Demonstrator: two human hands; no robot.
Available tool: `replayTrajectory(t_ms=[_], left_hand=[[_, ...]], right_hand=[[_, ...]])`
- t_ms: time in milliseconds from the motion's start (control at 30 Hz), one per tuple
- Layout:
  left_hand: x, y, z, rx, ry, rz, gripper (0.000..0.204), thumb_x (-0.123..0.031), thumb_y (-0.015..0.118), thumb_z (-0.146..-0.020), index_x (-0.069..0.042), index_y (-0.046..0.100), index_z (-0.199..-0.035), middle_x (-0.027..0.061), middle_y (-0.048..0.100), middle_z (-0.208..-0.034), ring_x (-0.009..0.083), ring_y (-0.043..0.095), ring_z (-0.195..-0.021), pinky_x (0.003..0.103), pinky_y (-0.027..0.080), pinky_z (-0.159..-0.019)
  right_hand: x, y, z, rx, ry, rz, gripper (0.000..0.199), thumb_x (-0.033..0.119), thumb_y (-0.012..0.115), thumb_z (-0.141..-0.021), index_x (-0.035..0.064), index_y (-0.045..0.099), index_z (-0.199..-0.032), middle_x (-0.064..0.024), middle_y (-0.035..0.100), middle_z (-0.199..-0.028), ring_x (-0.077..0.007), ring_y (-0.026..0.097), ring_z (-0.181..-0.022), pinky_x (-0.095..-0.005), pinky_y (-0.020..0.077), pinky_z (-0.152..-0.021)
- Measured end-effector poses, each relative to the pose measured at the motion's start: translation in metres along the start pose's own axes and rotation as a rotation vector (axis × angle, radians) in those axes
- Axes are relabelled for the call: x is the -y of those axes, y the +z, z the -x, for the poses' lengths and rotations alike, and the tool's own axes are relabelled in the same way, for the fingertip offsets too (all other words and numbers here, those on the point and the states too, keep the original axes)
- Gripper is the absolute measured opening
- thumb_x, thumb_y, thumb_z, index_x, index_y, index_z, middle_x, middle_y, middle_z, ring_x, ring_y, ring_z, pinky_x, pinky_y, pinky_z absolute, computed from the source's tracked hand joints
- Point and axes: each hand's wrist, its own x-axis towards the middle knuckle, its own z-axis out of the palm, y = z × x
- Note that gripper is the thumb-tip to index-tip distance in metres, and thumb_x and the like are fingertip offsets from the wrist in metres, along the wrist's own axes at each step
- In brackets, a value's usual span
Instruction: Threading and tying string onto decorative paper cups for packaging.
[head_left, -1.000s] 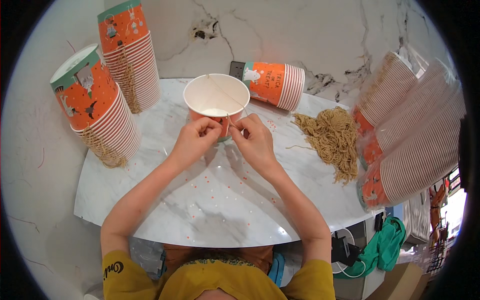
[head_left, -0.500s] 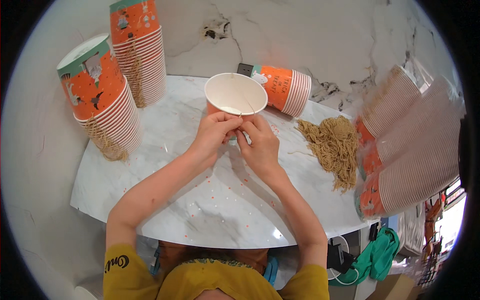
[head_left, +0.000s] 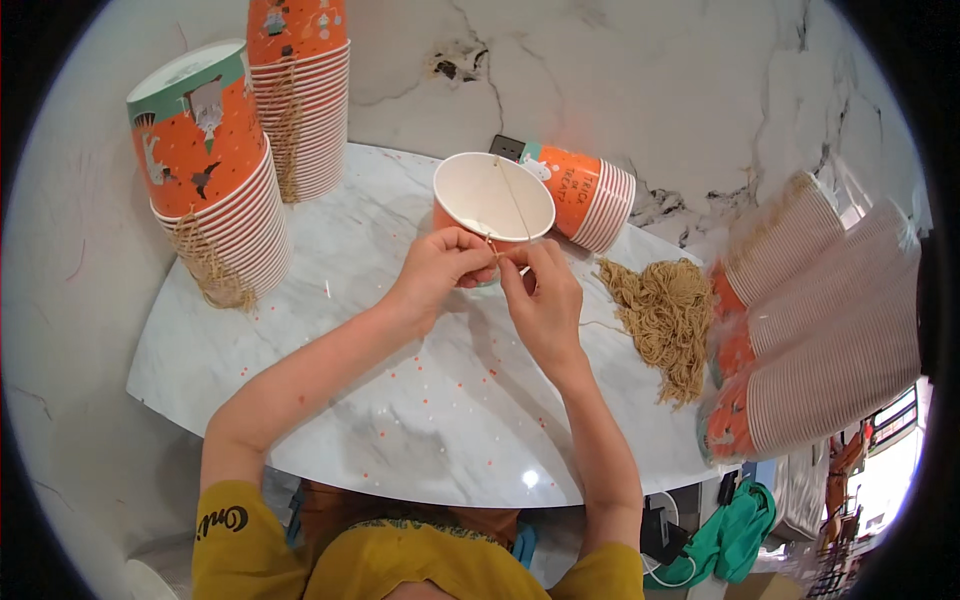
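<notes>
An orange paper cup [head_left: 462, 188] with a white inside stands in front of me on the table, its mouth up. A thin tan string [head_left: 518, 203] stretches across its opening and over the near rim. My left hand [head_left: 440, 272] is closed in a pinch on the string just below that rim. Close beside it, my right hand [head_left: 545, 300] pinches the string's end between thumb and fingertips. The fingers partly hide the string and the cup's lower front.
Two tall stacks of orange cups [head_left: 225, 205] [head_left: 315, 125] stand at the left, strings draped down them. Behind the cup lies a short stack [head_left: 590, 200] on its side. A tan string bundle [head_left: 665, 320] and plastic-wrapped cup stacks [head_left: 830, 330] lie at the right. Small orange bits dot the tabletop [head_left: 330, 420].
My right hand has moved a little away from the left, and a bit of string now shows between them. The view has shifted slightly.
</notes>
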Motion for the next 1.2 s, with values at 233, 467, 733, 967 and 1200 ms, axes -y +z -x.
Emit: replayTrajectory(t_ms=[233, 467, 733, 967, 1200], left_hand=[[0.001, -0.002, -0.002, 0.026, -0.165, 0.239, 0.007, -0.014, 0.070, -0.091, -0.009, 0.065, -0.092, -0.0007, 0.066, -0.088, 0.0078, 0.060, -0.082, 0.025, 0.047, -0.079], [-0.004, -0.005, -0.004, 0.050, -0.176, 0.255, 0.007, -0.011, 0.069, -0.091, -0.007, 0.063, -0.093, -0.0001, 0.064, -0.084, 0.0083, 0.057, -0.076, 0.025, 0.046, -0.073], [-0.006, 0.002, 0.001, -0.020, -0.120, 0.150, 0.006, -0.006, 0.068, -0.091, -0.005, 0.062, -0.092, 0.0009, 0.064, -0.083, 0.0095, 0.057, -0.072, 0.025, 0.046, -0.069], [-0.003, -0.006, -0.006, -0.037, -0.029, 0.150, 0.007, 0.001, 0.066, -0.088, -0.002, 0.061, -0.092, 0.0049, 0.065, -0.084, 0.0106, 0.059, -0.073, 0.025, 0.047, -0.067], [-0.009, -0.011, -0.007, -0.009, 0.066, 0.052, 0.007, 0.004, 0.065, -0.086, 0.001, 0.061, -0.090, 0.0060, 0.065, -0.083, 0.0110, 0.059, -0.074, 0.025, 0.048, -0.068]], right_hand=[[0.004, 0.007, 0.003, 0.002, -0.076, 0.016, 0.008, 0.012, 0.069, -0.090, 0.0065, 0.065, -0.094, -0.0061, 0.060, -0.098, -0.0217, 0.064, -0.065, -0.0374, 0.0490, -0.057], [0.005, 0.011, 0.002, -0.108, -0.032, -0.025, 0.010, 0.010, 0.070, -0.090, 0.0048, 0.067, -0.098, -0.0070, 0.058, -0.098, -0.0174, 0.061, -0.066, -0.0338, 0.0491, -0.057], [0.007, 0.020, -0.004, -0.094, 0.109, -0.242, 0.008, 0.003, 0.070, -0.090, 0.0005, 0.068, -0.098, -0.0032, 0.057, -0.090, -0.0070, 0.048, -0.065, -0.0235, 0.0405, -0.057], [-0.001, 0.026, -0.016, -0.039, 0.097, -0.266, 0.007, 0.003, 0.071, -0.089, -0.0006, 0.066, -0.092, -0.0038, 0.059, -0.089, -0.0073, 0.051, -0.065, -0.0236, 0.0419, -0.058], [-0.002, 0.028, -0.021, -0.031, 0.005, -0.077, 0.008, 0.007, 0.070, -0.089, 0.0008, 0.065, -0.091, -0.0089, 0.060, -0.090, -0.0187, 0.060, -0.065, -0.0328, 0.0467, -0.057]])
